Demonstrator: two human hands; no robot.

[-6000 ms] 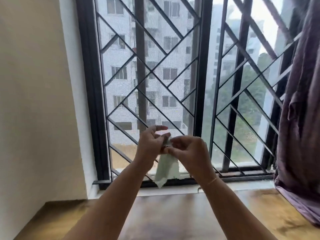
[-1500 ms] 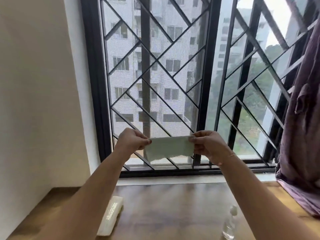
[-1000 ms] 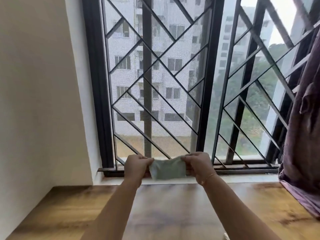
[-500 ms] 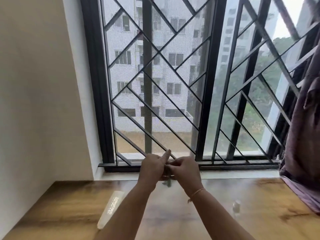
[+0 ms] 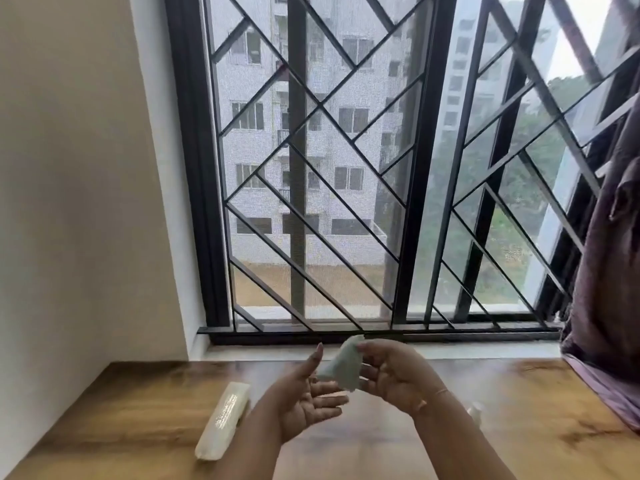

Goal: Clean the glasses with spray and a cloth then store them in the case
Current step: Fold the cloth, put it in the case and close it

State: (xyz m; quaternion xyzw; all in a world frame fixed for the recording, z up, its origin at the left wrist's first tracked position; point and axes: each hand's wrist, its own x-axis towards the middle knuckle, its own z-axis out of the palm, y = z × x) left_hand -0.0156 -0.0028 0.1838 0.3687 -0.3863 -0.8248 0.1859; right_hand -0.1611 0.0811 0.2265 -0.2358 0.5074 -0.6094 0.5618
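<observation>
Hard to make out, well left of the grip and lower: a pale long case (image 5: 225,422) flat on the wooden table (image 5: 138,393), print on its lid too blurred to read, contents not visible. Cut off by the bottom edge: both forearms. Left hand (image 5: 304,403) released, palm up, fingers straight and spread, thumb pointing up just beside the cloth's left edge; touching or not, cannot tell. Right hand (image 5: 391,374) pinching a pale green cloth (image 5: 341,363) between thumb and fingertips, the cloth crumpled and held in the air above the table, between the two hands. Half hidden behind the right forearm, down and right of the grip: only the top of a small clear spray bottle (image 5: 474,410), blurred. Compared with half a second ago: hands then pressed together with the cloth nearly buried between them, now drawn apart, the left one let go, the cloth in plain sight; case and bottle in the same spots on the table. Around: beige wall (image 5: 69,168) far left of the grip, black window grille (image 5: 311,168) with diagonal bars behind and above it, apartment block and trees beyond the mesh, purple curtain (image 5: 616,271) far right, its lower folds draped onto the table's right end.
</observation>
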